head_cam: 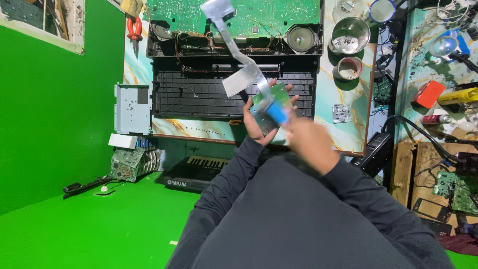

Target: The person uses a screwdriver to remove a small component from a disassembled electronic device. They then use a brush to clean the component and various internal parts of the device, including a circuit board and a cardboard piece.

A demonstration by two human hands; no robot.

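Left hand is cupping a small green circuit board from beneath, fingers closed round its edges, keeping it lifted over the desk so its flat ribbon cable trails to the opened keyboard; right hand, blurred, is clamped on a blue-handled tool touching the board.

Small circuit board: green, matt laminate, with a flat ribbon cable of silvery grey, slightly shiny plastic film. Blue tool handle: looks like smooth plastic, blurred. Opened keyboard case: black matt ribbed plastic; big board green, dull. Bench: glossy marble-pattern top, teal and gold veins. Steel bowl: polished, reflective metal. Sleeves: dark matt cloth. Floor: flat matt green. Pallet: rough bare wood.
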